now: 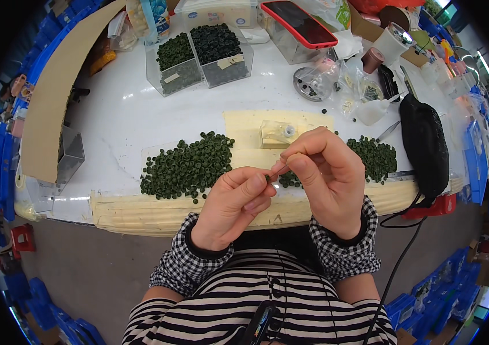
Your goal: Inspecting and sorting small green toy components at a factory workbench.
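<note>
My left hand (234, 204) pinches a small dark green round piece (267, 178) between thumb and forefinger. Close against it, my right hand (333, 178) is closed in a pinch on a thin, needle-like thing (280, 170), whose tip meets the piece or lies just beside it. A big heap of green cup-shaped pieces (184, 167) spreads to the left of my hands. Another heap (375, 158) lies to the right, and several loose pieces (290, 181) show between the hands. Behind them, a small yellowish block (273, 135) with a clear round top stands on cream tape.
Two clear bins of dark pieces (217, 43) stand at the back, near a red-cased phone (299, 23) on a box. A black mesh bag (424, 146) and cable lie right. Cardboard (49, 103) stands left. Cream padding (135, 213) covers the table's front edge.
</note>
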The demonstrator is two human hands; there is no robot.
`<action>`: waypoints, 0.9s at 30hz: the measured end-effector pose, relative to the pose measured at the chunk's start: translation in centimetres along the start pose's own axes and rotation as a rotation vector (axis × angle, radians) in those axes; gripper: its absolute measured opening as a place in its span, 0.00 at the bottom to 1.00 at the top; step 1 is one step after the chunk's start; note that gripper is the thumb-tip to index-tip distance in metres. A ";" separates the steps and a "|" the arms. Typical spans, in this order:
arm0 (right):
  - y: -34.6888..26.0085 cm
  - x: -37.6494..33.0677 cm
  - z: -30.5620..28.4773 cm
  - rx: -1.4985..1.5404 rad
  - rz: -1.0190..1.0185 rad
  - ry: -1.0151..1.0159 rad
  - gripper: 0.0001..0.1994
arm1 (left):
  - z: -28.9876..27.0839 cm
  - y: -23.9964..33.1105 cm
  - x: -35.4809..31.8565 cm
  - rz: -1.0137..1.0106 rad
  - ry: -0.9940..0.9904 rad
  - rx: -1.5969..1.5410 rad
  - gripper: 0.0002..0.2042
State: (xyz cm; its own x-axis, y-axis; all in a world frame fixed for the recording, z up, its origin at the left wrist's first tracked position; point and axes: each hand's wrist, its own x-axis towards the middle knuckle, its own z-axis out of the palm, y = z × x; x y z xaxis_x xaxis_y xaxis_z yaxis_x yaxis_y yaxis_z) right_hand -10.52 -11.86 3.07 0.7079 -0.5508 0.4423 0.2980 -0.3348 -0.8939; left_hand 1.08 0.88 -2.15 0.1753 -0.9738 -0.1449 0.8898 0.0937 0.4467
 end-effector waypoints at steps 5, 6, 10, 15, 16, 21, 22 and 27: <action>-0.2 -0.1 0.3 0.147 0.086 0.054 0.04 | -0.1 0.1 -0.1 -0.004 -0.023 0.001 0.10; -0.3 0.0 0.2 0.139 0.081 0.102 0.04 | -0.2 0.1 0.0 -0.008 -0.043 0.002 0.10; 0.9 0.9 -1.0 -0.128 -0.028 0.270 0.04 | -0.3 0.1 -0.1 0.020 -0.023 0.027 0.10; 2.6 2.2 -2.0 -0.707 -0.291 0.288 0.03 | -0.4 0.2 -0.3 0.024 0.019 0.055 0.10; 3.1 2.2 -1.8 -0.707 -0.261 0.283 0.04 | -0.3 0.2 -0.3 0.035 0.026 0.054 0.10; 4.0 2.1 -1.6 -0.807 -0.224 0.162 0.03 | -0.8 -0.1 -0.3 0.078 0.018 0.013 0.11; 4.0 2.0 -1.6 -0.820 -0.218 0.146 0.03 | -0.8 -0.1 -0.3 0.069 0.020 0.016 0.11; 3.9 1.7 -1.8 -0.815 -0.198 0.107 0.05 | -0.1 0.1 -0.4 0.059 0.040 0.094 0.10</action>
State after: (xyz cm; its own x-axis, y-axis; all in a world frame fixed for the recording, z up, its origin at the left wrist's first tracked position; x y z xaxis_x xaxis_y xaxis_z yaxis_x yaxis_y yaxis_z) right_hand -9.28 -15.47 0.48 0.6146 -0.4793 0.6266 -0.1742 -0.8571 -0.4848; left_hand 1.18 1.27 -2.10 0.2445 -0.9580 -0.1501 0.8344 0.1290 0.5358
